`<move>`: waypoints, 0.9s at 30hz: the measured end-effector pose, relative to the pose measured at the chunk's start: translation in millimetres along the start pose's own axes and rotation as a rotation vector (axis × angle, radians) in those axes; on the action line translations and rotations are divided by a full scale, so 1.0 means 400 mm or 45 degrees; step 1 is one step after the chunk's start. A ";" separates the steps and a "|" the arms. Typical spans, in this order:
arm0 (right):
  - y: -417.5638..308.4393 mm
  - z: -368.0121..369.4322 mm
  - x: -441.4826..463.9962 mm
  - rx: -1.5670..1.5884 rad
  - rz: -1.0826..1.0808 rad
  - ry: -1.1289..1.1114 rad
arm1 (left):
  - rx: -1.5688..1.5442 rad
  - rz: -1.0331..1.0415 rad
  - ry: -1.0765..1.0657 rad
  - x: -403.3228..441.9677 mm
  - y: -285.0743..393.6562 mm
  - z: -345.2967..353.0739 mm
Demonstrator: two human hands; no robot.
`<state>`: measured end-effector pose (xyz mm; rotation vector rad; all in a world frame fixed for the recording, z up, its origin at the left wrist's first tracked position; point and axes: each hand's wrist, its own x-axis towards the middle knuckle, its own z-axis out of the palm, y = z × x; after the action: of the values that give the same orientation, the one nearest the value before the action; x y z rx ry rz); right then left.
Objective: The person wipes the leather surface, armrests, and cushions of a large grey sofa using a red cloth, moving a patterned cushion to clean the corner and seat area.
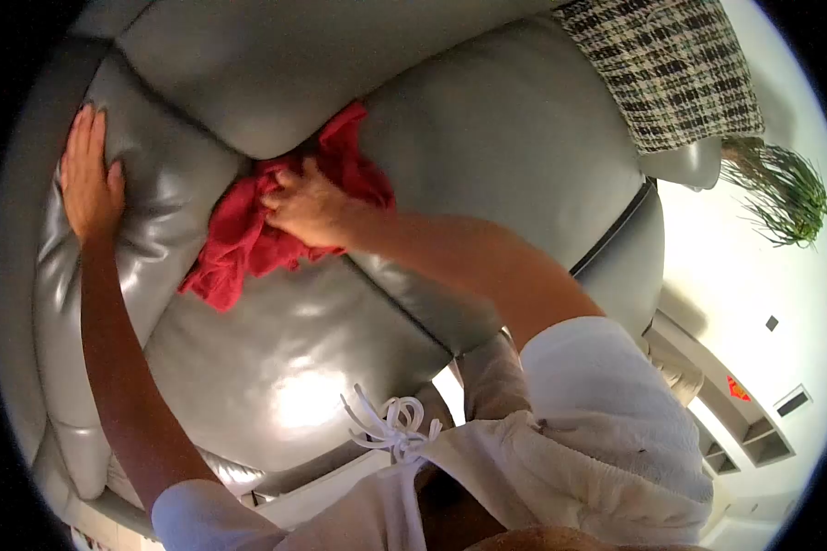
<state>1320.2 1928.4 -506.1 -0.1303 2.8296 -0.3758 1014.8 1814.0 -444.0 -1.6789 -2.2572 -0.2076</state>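
Note:
A crumpled red cloth [239, 225] lies on the grey leather sofa [276, 358], over the seam where the seat cushions meet the backrest. My right hand [308, 207] rests on top of the cloth with its fingers curled and pressed into it. On the left, my left hand [92, 184] lies flat against the sofa's padded armrest [142, 174], its fingers stretched out together and the thumb apart, with nothing in it.
At the upper right a black-and-white checked pillow [666, 73] leans on the sofa. Beyond it stand a green plant [786, 197] and a wall unit with shelves [763, 441]. White drawstrings [400, 427] hang from my clothing at the bottom.

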 end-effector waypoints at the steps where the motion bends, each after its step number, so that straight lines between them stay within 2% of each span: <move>1: 0.058 -0.016 -0.022 -0.014 0.028 -0.029 | -0.012 0.043 -0.004 0.003 -0.006 -0.001; 4: 0.197 -0.081 -0.132 -0.053 0.074 -0.055 | -0.034 0.130 0.011 0.011 -0.020 0.000; 6: 0.314 -0.096 -0.205 -0.104 0.167 0.063 | -0.041 0.163 0.031 0.009 -0.027 0.007; 8: 0.430 -0.140 -0.269 -0.175 0.255 -0.016 | 0.009 0.136 0.047 0.007 -0.025 0.013; 10: 0.559 -0.138 -0.338 -0.296 0.308 0.095 | 0.003 0.189 0.078 0.016 -0.030 0.014; 12: 0.659 -0.179 -0.409 -0.255 0.461 0.108 | 0.005 0.163 0.008 0.007 -0.044 0.013; 14: 0.809 -0.148 -0.493 -0.401 0.712 0.135 | 0.023 0.156 -0.008 0.007 -0.042 0.017; 16: 0.930 -0.210 -0.546 -0.256 1.318 -0.133 | -0.014 0.225 0.018 0.025 -0.042 0.012; 18: 1.050 -0.252 -0.581 -0.182 1.536 -0.393 | 0.028 0.242 0.021 0.017 -0.040 0.018; 20: 1.142 -0.211 -0.557 -0.312 1.564 -0.460 | 0.086 0.232 -0.005 0.001 -0.063 0.038; 26: 1.211 -0.159 -0.552 -1.101 0.576 -1.158 | 0.011 0.153 0.026 0.032 -0.050 0.020; 27: 1.198 -0.151 -0.549 -1.009 0.602 -1.059 | -0.010 0.161 0.051 0.042 -0.051 0.017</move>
<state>1487.7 2431.7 -520.3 0.1860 1.9279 0.7397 989.8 1825.0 -443.3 -1.7982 -2.1154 -0.2183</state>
